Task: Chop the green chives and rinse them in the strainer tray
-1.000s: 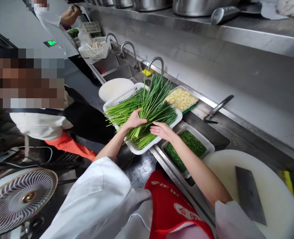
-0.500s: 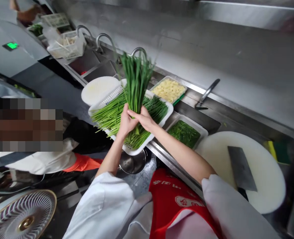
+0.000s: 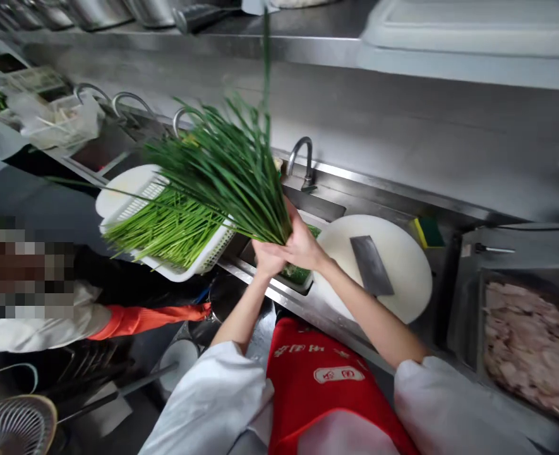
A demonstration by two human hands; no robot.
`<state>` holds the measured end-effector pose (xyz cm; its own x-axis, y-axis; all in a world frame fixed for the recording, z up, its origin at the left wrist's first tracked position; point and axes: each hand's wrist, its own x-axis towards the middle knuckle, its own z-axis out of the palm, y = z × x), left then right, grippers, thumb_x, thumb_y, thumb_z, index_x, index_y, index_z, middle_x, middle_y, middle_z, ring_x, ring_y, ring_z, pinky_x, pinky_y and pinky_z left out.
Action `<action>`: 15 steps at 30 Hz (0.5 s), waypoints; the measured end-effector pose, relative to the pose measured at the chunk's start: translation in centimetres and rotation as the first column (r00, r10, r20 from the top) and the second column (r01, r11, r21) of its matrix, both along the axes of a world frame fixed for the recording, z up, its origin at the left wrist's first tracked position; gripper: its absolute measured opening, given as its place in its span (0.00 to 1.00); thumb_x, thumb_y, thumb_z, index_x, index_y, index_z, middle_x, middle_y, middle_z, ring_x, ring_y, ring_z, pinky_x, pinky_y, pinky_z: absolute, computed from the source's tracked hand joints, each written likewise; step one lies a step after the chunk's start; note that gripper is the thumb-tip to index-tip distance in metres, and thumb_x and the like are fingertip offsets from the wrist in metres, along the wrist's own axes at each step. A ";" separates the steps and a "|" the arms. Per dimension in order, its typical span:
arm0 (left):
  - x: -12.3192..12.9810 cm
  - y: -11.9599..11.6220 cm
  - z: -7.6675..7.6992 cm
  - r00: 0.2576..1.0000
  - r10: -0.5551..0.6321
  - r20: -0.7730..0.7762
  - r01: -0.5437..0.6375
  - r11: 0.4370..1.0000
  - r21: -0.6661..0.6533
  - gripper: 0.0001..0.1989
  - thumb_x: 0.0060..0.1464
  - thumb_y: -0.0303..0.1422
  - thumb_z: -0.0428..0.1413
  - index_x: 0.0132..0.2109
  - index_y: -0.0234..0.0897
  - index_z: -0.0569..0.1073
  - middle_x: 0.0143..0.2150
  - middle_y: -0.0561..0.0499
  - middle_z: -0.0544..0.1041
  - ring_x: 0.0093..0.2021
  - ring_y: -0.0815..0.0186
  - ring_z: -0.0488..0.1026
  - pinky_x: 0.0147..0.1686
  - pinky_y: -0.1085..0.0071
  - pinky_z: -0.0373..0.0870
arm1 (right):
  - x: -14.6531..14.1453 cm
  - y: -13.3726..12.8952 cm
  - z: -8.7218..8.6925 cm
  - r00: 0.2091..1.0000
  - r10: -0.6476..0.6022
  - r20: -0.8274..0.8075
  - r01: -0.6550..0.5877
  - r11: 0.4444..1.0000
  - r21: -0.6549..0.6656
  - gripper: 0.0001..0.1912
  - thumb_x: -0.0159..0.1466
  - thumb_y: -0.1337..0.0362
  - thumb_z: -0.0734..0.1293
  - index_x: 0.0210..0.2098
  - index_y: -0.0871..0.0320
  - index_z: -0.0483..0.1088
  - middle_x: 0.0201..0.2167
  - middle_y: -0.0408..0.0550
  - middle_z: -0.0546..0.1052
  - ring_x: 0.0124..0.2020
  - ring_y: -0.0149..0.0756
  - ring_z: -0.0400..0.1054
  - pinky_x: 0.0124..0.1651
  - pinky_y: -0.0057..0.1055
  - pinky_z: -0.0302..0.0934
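A big bunch of long green garlic chives [image 3: 232,170] is gripped near its stem ends by both my hands, its leaves fanning up and to the left. My left hand [image 3: 268,256] wraps the lower end from the left, and my right hand [image 3: 302,240] closes round it from the right. To the left stands a white slotted basket [image 3: 213,253] with more chives [image 3: 175,224] lying in it. Right of my hands is a round white cutting board [image 3: 329,278], where a cleaver [image 3: 372,265] lies flat. Its handle is hidden by my right forearm.
A faucet [image 3: 302,161] rises behind the board, with a green-yellow sponge [image 3: 428,232] to the right. A tray of pale sliced meat [image 3: 530,341] sits at far right. A co-worker's orange sleeve [image 3: 146,319] reaches in from the left. A metal shelf [image 3: 307,47] overhangs the counter.
Both hands have carried the chives bunch rightward from over the basket, and its leaves now lean left. My view has turned right, bringing the meat tray and shelf into sight.
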<state>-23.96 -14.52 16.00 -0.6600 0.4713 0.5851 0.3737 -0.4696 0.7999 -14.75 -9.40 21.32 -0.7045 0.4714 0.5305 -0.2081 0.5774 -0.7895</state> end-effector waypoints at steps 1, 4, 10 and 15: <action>3.1 1.0 -1.2 0.998 -0.053 0.017 0.054 0.998 -0.023 0.25 0.38 0.51 0.69 0.33 0.35 0.75 0.31 0.48 0.79 0.32 0.61 0.78 0.40 0.62 0.80 | 3.1 1.1 -1.2 0.999 0.016 0.047 -0.015 1.000 -0.024 0.49 0.55 0.46 0.76 0.68 0.58 0.57 0.65 0.58 0.66 0.67 0.50 0.58 0.68 0.45 0.57; 10.7 3.7 -4.8 0.966 -0.248 0.068 0.253 0.965 -0.070 0.22 0.41 0.50 0.67 0.33 0.35 0.75 0.31 0.47 0.79 0.31 0.62 0.77 0.38 0.62 0.80 | 11.1 3.8 -4.9 0.984 -0.053 0.172 0.071 0.993 -0.098 0.41 0.53 0.49 0.77 0.60 0.60 0.66 0.56 0.57 0.75 0.56 0.49 0.70 0.58 0.43 0.66; 17.2 7.3 -10.3 0.866 -0.486 0.113 0.499 0.833 -0.238 0.24 0.35 0.49 0.67 0.33 0.35 0.75 0.35 0.45 0.80 0.38 0.57 0.77 0.46 0.56 0.77 | 19.5 6.1 -11.4 0.914 -0.273 0.301 0.324 0.936 -0.135 0.40 0.49 0.52 0.78 0.56 0.62 0.67 0.53 0.59 0.75 0.53 0.48 0.71 0.59 0.45 0.64; 18.3 8.1 -11.6 0.836 -0.519 0.182 0.546 0.748 -0.377 0.23 0.33 0.48 0.68 0.30 0.36 0.72 0.33 0.46 0.79 0.38 0.58 0.74 0.47 0.56 0.75 | 21.2 5.9 -13.5 0.923 -0.274 0.269 0.343 0.904 -0.255 0.41 0.45 0.53 0.80 0.54 0.60 0.68 0.53 0.58 0.75 0.58 0.50 0.68 0.63 0.46 0.60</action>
